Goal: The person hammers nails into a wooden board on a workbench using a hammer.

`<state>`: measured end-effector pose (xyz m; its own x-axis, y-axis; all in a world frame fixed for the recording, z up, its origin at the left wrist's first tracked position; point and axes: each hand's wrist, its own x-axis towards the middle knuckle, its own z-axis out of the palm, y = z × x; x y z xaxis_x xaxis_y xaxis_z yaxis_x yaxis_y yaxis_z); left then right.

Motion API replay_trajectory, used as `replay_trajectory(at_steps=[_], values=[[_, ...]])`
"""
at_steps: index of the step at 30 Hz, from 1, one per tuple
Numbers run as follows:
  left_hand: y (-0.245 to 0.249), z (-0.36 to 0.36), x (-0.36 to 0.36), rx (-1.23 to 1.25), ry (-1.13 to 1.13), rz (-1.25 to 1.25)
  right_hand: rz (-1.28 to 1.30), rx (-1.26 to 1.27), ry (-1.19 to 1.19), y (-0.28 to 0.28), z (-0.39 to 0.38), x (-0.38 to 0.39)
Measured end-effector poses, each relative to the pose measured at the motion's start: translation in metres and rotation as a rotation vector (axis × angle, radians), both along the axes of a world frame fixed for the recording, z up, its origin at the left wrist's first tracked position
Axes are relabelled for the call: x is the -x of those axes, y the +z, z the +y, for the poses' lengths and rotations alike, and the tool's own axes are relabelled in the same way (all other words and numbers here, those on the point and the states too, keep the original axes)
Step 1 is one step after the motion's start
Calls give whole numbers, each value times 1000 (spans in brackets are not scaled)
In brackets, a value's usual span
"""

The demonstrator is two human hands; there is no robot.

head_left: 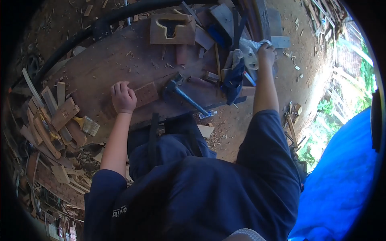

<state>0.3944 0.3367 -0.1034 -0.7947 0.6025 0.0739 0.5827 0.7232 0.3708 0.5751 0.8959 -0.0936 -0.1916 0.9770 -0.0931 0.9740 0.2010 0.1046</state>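
My left hand is closed, its fingers curled, and it rests over a flat wooden block on the workbench. Its palm is hidden, so I cannot see what lies inside it. Stretched out to the far right, my right hand grips a thin whitish plastic bag. Under the bag hangs a dark blue cloth or bag. Between my hands lies a hammer with a blue handle, its head pointing away from me.
A wooden block with a T-shaped cutout sits at the back of the bench. Scrap wood is heaped at left, with a paintbrush on it. A blue tarp hangs at right. Wood chips litter the ground.
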Motion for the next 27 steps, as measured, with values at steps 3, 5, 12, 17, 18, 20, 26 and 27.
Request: replay_trajectory(at_steps=[3,5,12,17,18,20,26,27], values=[[0,-1,0,0,0,-6,78,31,-43,0,-30,-3],[2,1,0,4,-5,-4,116,50,-24,0,-43,-8],[-1,-1,-1,7,0,-14,559,152,-157,-45,101,-69],[-6,-2,0,24,-8,19,821,289,-463,-81,166,-45],[-7,-4,0,19,-13,33,493,275,-435,-77,165,-28],[-8,-4,0,29,-19,27,-157,236,-351,-68,164,-5],[-10,-5,-1,51,-24,29,-128,640,-122,-45,168,-23],[-10,-5,-1,47,-20,36,-128,641,-124,-103,227,-66]])
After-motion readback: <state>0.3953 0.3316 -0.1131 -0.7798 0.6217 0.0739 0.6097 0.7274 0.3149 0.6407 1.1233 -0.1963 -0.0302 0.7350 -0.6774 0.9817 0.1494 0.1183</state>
